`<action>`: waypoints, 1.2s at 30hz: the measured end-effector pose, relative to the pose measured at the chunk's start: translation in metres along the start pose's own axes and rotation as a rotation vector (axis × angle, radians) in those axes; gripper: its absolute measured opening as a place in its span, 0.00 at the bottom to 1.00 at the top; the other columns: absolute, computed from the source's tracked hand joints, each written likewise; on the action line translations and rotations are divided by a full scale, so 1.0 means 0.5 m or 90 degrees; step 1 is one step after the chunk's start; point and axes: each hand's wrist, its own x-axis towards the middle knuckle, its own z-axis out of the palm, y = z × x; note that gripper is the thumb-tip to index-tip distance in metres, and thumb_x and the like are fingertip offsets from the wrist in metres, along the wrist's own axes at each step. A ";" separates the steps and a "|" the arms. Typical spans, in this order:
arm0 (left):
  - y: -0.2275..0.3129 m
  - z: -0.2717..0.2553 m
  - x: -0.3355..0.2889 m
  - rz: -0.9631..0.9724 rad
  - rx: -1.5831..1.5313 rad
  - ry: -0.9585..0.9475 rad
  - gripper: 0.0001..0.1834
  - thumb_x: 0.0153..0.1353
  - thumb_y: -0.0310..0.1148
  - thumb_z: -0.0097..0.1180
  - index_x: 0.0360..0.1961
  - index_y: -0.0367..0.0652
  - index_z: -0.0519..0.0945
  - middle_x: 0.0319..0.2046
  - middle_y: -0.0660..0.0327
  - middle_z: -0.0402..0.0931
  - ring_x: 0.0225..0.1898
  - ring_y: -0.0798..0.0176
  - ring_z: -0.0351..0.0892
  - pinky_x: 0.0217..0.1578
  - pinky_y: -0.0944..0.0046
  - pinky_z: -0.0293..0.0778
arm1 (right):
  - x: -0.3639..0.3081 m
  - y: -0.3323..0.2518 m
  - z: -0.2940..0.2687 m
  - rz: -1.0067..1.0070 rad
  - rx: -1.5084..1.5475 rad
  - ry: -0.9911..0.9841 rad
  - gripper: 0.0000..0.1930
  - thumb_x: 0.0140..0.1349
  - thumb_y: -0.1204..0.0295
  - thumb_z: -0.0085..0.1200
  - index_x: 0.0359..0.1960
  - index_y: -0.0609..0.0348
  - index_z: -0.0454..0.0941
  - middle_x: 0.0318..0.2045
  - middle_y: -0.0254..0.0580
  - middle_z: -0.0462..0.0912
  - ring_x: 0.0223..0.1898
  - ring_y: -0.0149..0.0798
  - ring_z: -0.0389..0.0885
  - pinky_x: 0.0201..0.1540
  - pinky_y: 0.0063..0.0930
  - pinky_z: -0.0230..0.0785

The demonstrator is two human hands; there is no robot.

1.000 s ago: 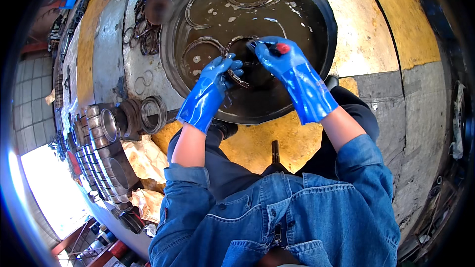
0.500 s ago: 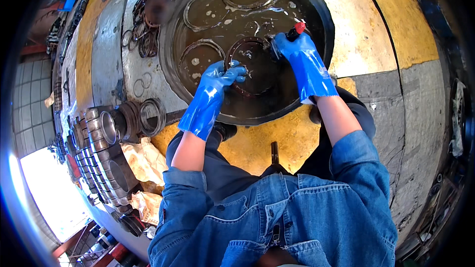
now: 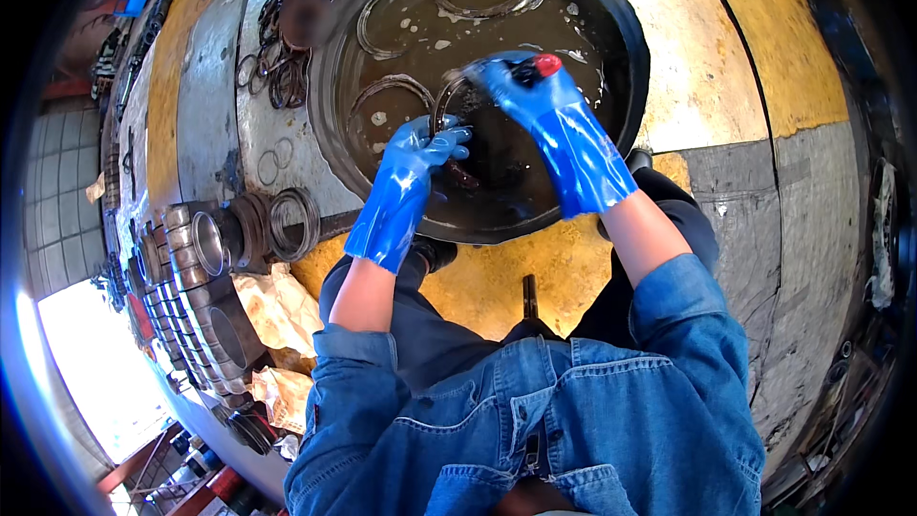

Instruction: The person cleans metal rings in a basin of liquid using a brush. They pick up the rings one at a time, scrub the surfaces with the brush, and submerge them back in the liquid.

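Over a round dark tub (image 3: 323, 100) of murky brown liquid, my left hand (image 3: 417, 148), in a long blue rubber glove, is closed on the left side of a metal ring (image 3: 439, 105). The ring's lower part dips into the liquid. My right hand (image 3: 535, 100), gloved the same way, grips a brush (image 3: 546, 64) whose black handle ends in red. Its bristle end is blurred and lies at the ring's upper edge, partly hidden by the glove. More metal rings (image 3: 482, 12) lie in the liquid at the far side, and another ring (image 3: 392, 79) sits left of my hands.
A heap of dark rings (image 3: 287, 62) lies on the floor left of the tub. Nearer, on the left, are stacked metal cylinders (image 3: 205, 296), a coil of thin rings (image 3: 293, 225) and brown paper (image 3: 280, 306). My legs straddle the tub's near side.
My right hand has swung left with the brush, from the tub's right side to the ring's upper edge. The left hand has stayed nearly in place, while the ring looks more tilted.
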 end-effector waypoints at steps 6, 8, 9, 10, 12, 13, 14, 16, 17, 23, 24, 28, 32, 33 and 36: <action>0.009 -0.029 0.004 0.087 0.014 0.073 0.20 0.71 0.33 0.61 0.61 0.37 0.77 0.52 0.54 0.86 0.45 0.63 0.86 0.43 0.66 0.78 | 0.010 0.094 -0.049 0.195 -0.117 0.186 0.20 0.61 0.54 0.63 0.40 0.60 0.88 0.32 0.46 0.90 0.36 0.39 0.89 0.44 0.37 0.78; 0.002 -0.028 0.012 0.104 -0.029 0.116 0.20 0.71 0.33 0.61 0.61 0.38 0.77 0.53 0.55 0.86 0.46 0.64 0.86 0.44 0.66 0.78 | -0.002 0.092 -0.045 0.219 -0.228 0.198 0.20 0.61 0.55 0.63 0.39 0.63 0.87 0.32 0.47 0.90 0.36 0.39 0.89 0.43 0.37 0.78; -0.004 -0.027 0.017 0.107 -0.025 0.126 0.21 0.72 0.34 0.60 0.62 0.40 0.76 0.52 0.55 0.86 0.47 0.64 0.86 0.46 0.65 0.78 | -0.001 0.089 -0.040 0.191 -0.162 0.180 0.20 0.61 0.55 0.63 0.40 0.63 0.87 0.32 0.46 0.90 0.36 0.38 0.88 0.43 0.36 0.78; -0.008 -0.027 0.021 0.096 -0.031 0.121 0.20 0.72 0.34 0.60 0.62 0.40 0.76 0.52 0.55 0.86 0.47 0.63 0.86 0.46 0.65 0.79 | 0.000 0.086 -0.035 0.163 -0.097 0.161 0.20 0.61 0.56 0.63 0.40 0.64 0.87 0.31 0.45 0.89 0.35 0.37 0.88 0.43 0.35 0.78; -0.021 -0.024 0.029 0.072 -0.042 0.107 0.20 0.72 0.34 0.60 0.61 0.40 0.77 0.52 0.56 0.86 0.48 0.63 0.85 0.48 0.63 0.79 | -0.012 0.045 -0.024 0.167 0.061 0.104 0.20 0.63 0.57 0.63 0.42 0.64 0.87 0.32 0.44 0.89 0.36 0.36 0.87 0.44 0.33 0.78; -0.013 -0.020 0.015 0.054 -0.032 0.112 0.20 0.72 0.37 0.60 0.61 0.41 0.77 0.50 0.57 0.86 0.48 0.62 0.85 0.47 0.61 0.80 | -0.033 -0.030 -0.013 0.196 0.157 0.061 0.19 0.64 0.57 0.63 0.43 0.63 0.87 0.33 0.43 0.89 0.37 0.35 0.87 0.44 0.32 0.77; -0.014 -0.023 0.012 0.039 -0.083 0.129 0.20 0.73 0.40 0.59 0.60 0.41 0.78 0.50 0.57 0.85 0.48 0.61 0.85 0.48 0.60 0.80 | -0.043 -0.075 0.000 0.222 0.252 0.021 0.19 0.65 0.58 0.63 0.45 0.63 0.87 0.35 0.42 0.89 0.37 0.34 0.86 0.45 0.31 0.77; -0.017 -0.017 0.023 0.007 -0.183 0.145 0.21 0.74 0.44 0.56 0.60 0.42 0.78 0.50 0.58 0.85 0.48 0.58 0.85 0.50 0.57 0.81 | -0.036 -0.054 0.019 0.125 0.275 -0.050 0.18 0.70 0.59 0.60 0.48 0.63 0.86 0.42 0.42 0.89 0.42 0.31 0.86 0.49 0.27 0.76; -0.019 -0.023 0.037 -0.030 -0.268 0.132 0.24 0.75 0.50 0.52 0.60 0.44 0.79 0.50 0.58 0.85 0.48 0.55 0.85 0.51 0.54 0.81 | -0.039 -0.057 0.039 0.142 0.332 -0.044 0.18 0.70 0.59 0.60 0.48 0.63 0.86 0.41 0.42 0.89 0.41 0.31 0.85 0.48 0.26 0.76; -0.026 -0.035 0.055 -0.096 -0.336 0.193 0.21 0.76 0.50 0.53 0.52 0.44 0.82 0.44 0.58 0.86 0.43 0.57 0.86 0.44 0.54 0.81 | -0.037 -0.067 0.057 0.199 0.084 -0.123 0.15 0.64 0.60 0.61 0.38 0.60 0.87 0.29 0.42 0.87 0.33 0.31 0.84 0.39 0.29 0.77; -0.027 -0.040 0.046 -0.090 -0.265 0.205 0.20 0.76 0.50 0.53 0.51 0.44 0.82 0.43 0.58 0.86 0.42 0.58 0.86 0.44 0.54 0.81 | -0.043 -0.091 0.042 0.221 -0.021 -0.166 0.14 0.64 0.61 0.61 0.40 0.60 0.87 0.31 0.42 0.87 0.34 0.31 0.84 0.41 0.29 0.77; -0.010 -0.023 0.020 0.014 -0.046 0.172 0.18 0.75 0.47 0.56 0.47 0.41 0.81 0.40 0.56 0.86 0.41 0.61 0.87 0.43 0.58 0.82 | -0.082 -0.069 0.014 0.207 -0.244 -0.195 0.16 0.62 0.57 0.57 0.38 0.57 0.86 0.29 0.52 0.86 0.36 0.49 0.87 0.43 0.40 0.77; 0.000 -0.008 0.012 0.055 0.038 0.170 0.21 0.75 0.48 0.55 0.49 0.38 0.79 0.44 0.55 0.86 0.46 0.60 0.88 0.39 0.61 0.80 | -0.082 -0.003 -0.009 0.078 -0.486 -0.074 0.18 0.64 0.54 0.57 0.45 0.50 0.87 0.39 0.49 0.89 0.42 0.54 0.88 0.49 0.43 0.79; 0.002 -0.008 0.013 0.052 0.054 0.172 0.21 0.75 0.49 0.54 0.49 0.38 0.79 0.44 0.55 0.86 0.46 0.59 0.88 0.39 0.61 0.80 | -0.080 0.006 -0.010 0.053 -0.502 -0.033 0.17 0.65 0.54 0.56 0.48 0.48 0.87 0.40 0.47 0.89 0.42 0.53 0.88 0.49 0.42 0.80; -0.001 -0.010 0.018 0.047 0.082 0.179 0.23 0.75 0.50 0.54 0.51 0.37 0.79 0.45 0.55 0.86 0.47 0.60 0.87 0.40 0.62 0.80 | -0.077 -0.017 -0.012 0.093 -0.332 -0.043 0.15 0.65 0.55 0.54 0.46 0.43 0.88 0.40 0.52 0.88 0.45 0.58 0.86 0.49 0.47 0.78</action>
